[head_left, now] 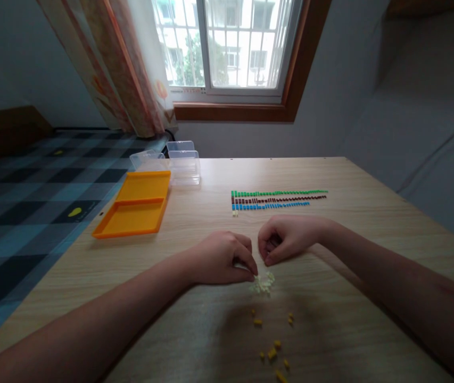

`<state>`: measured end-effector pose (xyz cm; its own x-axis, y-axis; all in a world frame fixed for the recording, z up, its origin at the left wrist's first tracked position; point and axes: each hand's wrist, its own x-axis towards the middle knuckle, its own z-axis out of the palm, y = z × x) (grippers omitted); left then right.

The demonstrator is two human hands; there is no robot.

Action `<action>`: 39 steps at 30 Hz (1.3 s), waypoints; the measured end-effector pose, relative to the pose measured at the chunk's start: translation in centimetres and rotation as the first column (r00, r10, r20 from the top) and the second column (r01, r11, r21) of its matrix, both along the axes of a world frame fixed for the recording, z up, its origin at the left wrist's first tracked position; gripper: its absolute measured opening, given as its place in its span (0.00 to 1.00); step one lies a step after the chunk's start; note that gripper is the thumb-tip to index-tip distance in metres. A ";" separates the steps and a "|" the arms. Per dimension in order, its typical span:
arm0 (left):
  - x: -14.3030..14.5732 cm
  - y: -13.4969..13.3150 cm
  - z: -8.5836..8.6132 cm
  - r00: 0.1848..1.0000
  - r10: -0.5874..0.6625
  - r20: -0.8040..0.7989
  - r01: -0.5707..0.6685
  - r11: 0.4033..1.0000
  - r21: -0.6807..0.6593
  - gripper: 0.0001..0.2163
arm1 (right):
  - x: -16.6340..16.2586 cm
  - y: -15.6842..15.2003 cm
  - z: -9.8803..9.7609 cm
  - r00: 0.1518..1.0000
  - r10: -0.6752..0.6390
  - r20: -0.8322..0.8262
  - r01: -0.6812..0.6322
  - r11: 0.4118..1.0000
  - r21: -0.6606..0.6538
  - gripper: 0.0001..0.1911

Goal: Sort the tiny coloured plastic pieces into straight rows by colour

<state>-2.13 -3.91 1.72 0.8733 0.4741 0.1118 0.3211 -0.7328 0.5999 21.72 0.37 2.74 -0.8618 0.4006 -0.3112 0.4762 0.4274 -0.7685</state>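
A small heap of pale cream bricks lies on the table in front of me. At its left edge, my left hand has thumb and fingers pinched together; whether a brick is between them is too small to make out. My right hand is curled just behind the heap, its thumb and fingertips drawn in, and what they hold is hidden. Beyond the hands run a green row, a brown row and a blue row of tiny bricks. Two cream bricks stand below the blue row's left end.
Several yellow bricks are scattered nearest me. An open orange case lies at the table's left side, with clear plastic boxes behind it. A checked bed adjoins the left edge. A window is beyond.
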 end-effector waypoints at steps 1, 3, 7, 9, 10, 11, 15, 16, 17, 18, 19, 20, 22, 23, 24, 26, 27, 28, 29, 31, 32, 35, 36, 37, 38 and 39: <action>0.0 0.0 0.1 1.000 0.011 -0.004 -0.011 1.000 0.006 0.05 | 0.0 0.0 0.0 1.000 -0.002 -0.001 0.002 1.000 -0.008 0.13; 0.0 0.1 0.1 0.999 0.039 -0.012 -0.039 0.999 0.027 0.06 | 0.1 0.0 0.1 1.000 -0.001 0.000 0.001 1.000 -0.028 0.14; -0.3 0.5 -0.2 0.996 0.090 -0.025 -0.087 0.991 0.099 0.07 | 0.0 -0.2 0.5 0.999 0.025 0.035 -0.025 1.000 -0.009 0.14; -0.4 0.8 -0.5 0.995 0.101 -0.022 -0.098 0.987 0.130 0.08 | -0.1 -0.4 0.9 0.996 0.050 0.074 -0.054 0.998 0.043 0.13; -0.5 0.8 -0.6 0.994 0.109 -0.017 -0.106 0.984 0.144 0.08 | -0.2 -0.5 1.1 0.994 0.064 0.093 -0.071 0.995 0.075 0.13; -0.5 0.9 -0.7 0.993 0.119 -0.010 -0.116 0.980 0.159 0.08 | -0.2 -0.7 1.2 0.991 0.077 0.109 -0.089 0.990 0.107 0.12; -0.6 1.0 -0.8 0.988 0.156 0.010 -0.154 0.963 0.221 0.08 | -0.5 -1.0 1.7 0.986 0.106 0.129 -0.128 0.975 0.182 0.09; -0.5 1.0 -0.8 0.987 0.162 0.013 -0.161 0.959 0.233 0.08 | -0.6 -1.0 1.7 0.986 0.103 0.131 -0.126 0.974 0.187 0.09; -0.5 1.0 -0.8 0.985 0.169 0.014 -0.167 0.955 0.243 0.08 | -0.6 -1.1 1.7 0.986 0.095 0.135 -0.120 0.974 0.191 0.10; -0.5 1.0 -0.8 0.985 0.175 0.012 -0.172 0.952 0.252 0.08 | -0.7 -1.1 1.7 0.986 0.086 0.142 -0.113 0.974 0.196 0.11; -0.5 0.9 -0.8 0.983 0.181 0.009 -0.177 0.949 0.259 0.08 | -0.7 -1.2 1.6 0.986 0.077 0.150 -0.107 0.974 0.202 0.11; -0.5 0.9 -0.8 0.982 0.189 0.006 -0.184 0.946 0.265 0.09 | -0.7 -1.2 1.6 0.985 0.070 0.158 -0.103 0.972 0.209 0.12; -0.5 0.9 -0.9 0.978 0.209 0.003 -0.201 0.940 0.275 0.09 | -0.7 -1.2 1.5 0.983 0.067 0.169 -0.104 0.971 0.217 0.12; -0.5 0.9 -1.0 0.976 0.216 0.002 -0.208 0.938 0.278 0.09 | -0.6 -1.2 1.5 0.983 0.071 0.171 -0.108 0.971 0.213 0.12; -0.4 0.9 -1.0 0.975 0.223 0.003 -0.215 0.936 0.280 0.09 | -0.6 -1.2 1.5 0.982 0.077 0.170 -0.112 0.972 0.207 0.12; -0.4 0.9 -1.0 0.976 0.218 0.002 -0.210 0.937 0.278 0.10 | -0.6 -1.2 1.5 0.982 0.087 0.166 -0.120 0.973 0.199 0.13; -0.4 0.9 -0.9 0.977 0.212 0.001 -0.204 0.940 0.275 0.10 | -0.6 -1.2 1.6 0.982 0.088 0.166 -0.122 0.971 0.205 0.14; -0.4 0.9 -0.9 0.979 0.205 0.000 -0.198 0.942 0.271 0.10 | -0.6 -1.4 1.7 0.982 0.086 0.170 -0.122 0.968 0.218 0.14; -0.4 0.9 -0.8 0.980 0.201 0.000 -0.194 0.944 0.268 0.09 | -0.6 -1.5 1.8 0.980 0.081 0.181 -0.123 0.964 0.236 0.14; -0.4 0.9 -0.7 0.979 0.204 0.002 -0.197 0.944 0.263 0.09 | -0.8 -1.9 2.0 0.976 0.062 0.208 -0.119 0.954 0.277 0.14; -0.4 0.9 -0.7 0.978 0.210 0.006 -0.204 0.943 0.263 0.09 | -0.8 -2.1 2.1 0.974 0.052 0.219 -0.117 0.949 0.293 0.13; -0.4 0.9 -0.8 0.975 0.222 0.014 -0.218 0.940 0.264 0.09 | -0.9 -2.5 2.4 0.970 0.039 0.241 -0.116 0.942 0.316 0.09; -0.5 1.0 -0.8 0.975 0.222 0.014 -0.218 0.939 0.265 0.09 | -0.9 -2.6 2.5 0.968 0.037 0.249 -0.117 0.942 0.314 0.09; -0.5 1.0 -0.9 0.975 0.220 0.012 -0.215 0.940 0.265 0.09 | -0.9 -2.7 2.6 0.966 0.036 0.257 -0.117 0.944 0.309 0.08; -0.5 1.0 -0.9 0.976 0.218 0.010 -0.213 0.940 0.265 0.09 | -0.8 -2.7 2.6 0.963 0.034 0.266 -0.118 0.945 0.304 0.08; -0.5 1.1 -1.0 0.976 0.217 0.007 -0.211 0.941 0.265 0.09 | -0.8 -2.7 2.6 0.961 0.034 0.273 -0.118 0.947 0.298 0.08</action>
